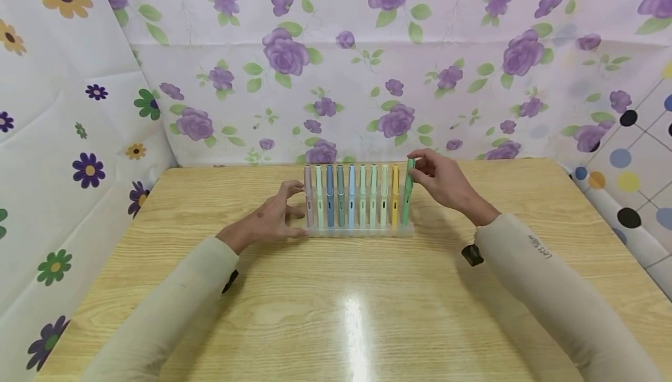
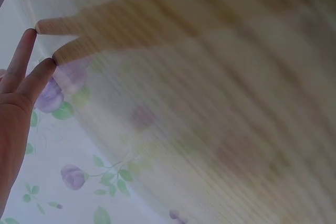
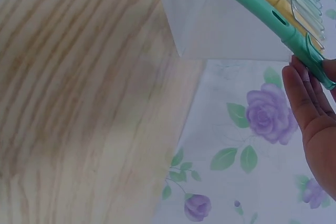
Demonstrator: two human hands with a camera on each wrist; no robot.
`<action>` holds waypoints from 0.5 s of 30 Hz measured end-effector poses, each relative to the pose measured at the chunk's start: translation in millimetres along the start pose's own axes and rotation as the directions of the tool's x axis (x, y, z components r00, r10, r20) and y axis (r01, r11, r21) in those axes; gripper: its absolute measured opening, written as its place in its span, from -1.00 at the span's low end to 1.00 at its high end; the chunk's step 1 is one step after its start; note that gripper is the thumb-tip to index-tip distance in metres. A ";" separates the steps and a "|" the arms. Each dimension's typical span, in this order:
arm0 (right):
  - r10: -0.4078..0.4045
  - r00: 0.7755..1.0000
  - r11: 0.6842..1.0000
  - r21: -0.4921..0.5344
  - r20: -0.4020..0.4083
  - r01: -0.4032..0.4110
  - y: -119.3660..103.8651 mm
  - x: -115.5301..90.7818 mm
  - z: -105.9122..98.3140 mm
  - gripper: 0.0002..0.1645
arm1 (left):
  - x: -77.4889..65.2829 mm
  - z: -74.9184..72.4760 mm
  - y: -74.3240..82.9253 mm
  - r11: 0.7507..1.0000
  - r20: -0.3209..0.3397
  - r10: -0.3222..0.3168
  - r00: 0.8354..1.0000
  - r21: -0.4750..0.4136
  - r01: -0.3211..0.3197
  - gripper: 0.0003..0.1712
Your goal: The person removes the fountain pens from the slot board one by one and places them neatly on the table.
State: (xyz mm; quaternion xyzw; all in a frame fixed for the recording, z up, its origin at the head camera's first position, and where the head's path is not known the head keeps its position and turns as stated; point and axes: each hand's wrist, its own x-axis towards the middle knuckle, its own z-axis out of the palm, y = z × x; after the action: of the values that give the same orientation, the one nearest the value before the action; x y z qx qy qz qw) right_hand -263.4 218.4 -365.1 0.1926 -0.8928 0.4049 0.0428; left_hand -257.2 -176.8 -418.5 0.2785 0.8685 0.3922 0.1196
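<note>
A clear pen stand [image 1: 362,232] holds a row of several capped pens in purple, pale green, blue, dark green and yellow [image 1: 395,195]. At the row's right end my right hand [image 1: 441,178] pinches the cap of a green pen [image 1: 406,201], which leans slightly right with its lower end at the stand. The same green pen [image 3: 257,6] crosses the top of the right wrist view. My left hand [image 1: 270,216] is at the stand's left end, fingers spread, thumb by the base; exact contact cannot be told. Two extended fingers [image 2: 34,80] show in the left wrist view.
The wooden table [image 1: 294,306] has a bright reflection near its front. A flowered cloth [image 1: 336,79] hangs behind it, and patterned sheets stand at left [image 1: 63,195] and right [image 1: 630,166]. A black wrist device [image 1: 472,255] sits below the right sleeve.
</note>
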 end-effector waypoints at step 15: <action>0.076 0.997 0.997 0.022 -0.003 -0.076 -1.9 -5.6 -21.1 -0.53 | 0.1 0.6 0.7 1.000 0.005 0.001 1.000 -0.018 -0.001 0.13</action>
State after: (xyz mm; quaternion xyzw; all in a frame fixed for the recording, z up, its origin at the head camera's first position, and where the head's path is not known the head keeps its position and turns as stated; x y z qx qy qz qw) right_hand -259.2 234.5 -351.0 0.1580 -0.8949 0.4165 0.0269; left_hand -256.8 -176.0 -418.3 0.2789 0.8644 0.3995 0.1243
